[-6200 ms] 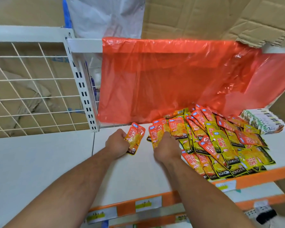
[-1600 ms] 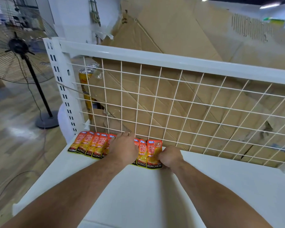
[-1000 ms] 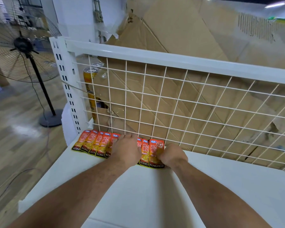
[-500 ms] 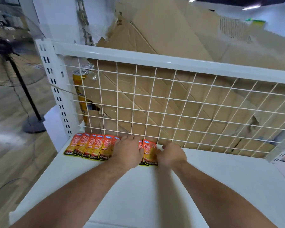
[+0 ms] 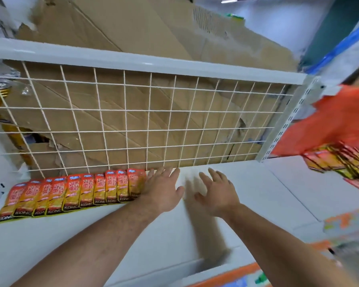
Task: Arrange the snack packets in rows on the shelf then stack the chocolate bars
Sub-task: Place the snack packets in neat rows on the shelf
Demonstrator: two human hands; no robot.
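packet row point(image 5: 75, 193) on shelf point(image 5: 247, 195), left | wire grid point(image 5: 145, 121) behind | heap point(image 5: 344, 160) right

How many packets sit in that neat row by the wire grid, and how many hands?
Snack packets in the row: 10
Hands: 2, left hand and right hand
Total: 12
The blurred pile at right is left uncounted.

Orange-red snack packets point(image 5: 75, 191) with yellow bases on a white shelf point(image 5: 91, 235); white wire grid point(image 5: 133, 121); brown cardboard point(image 5: 145, 30).
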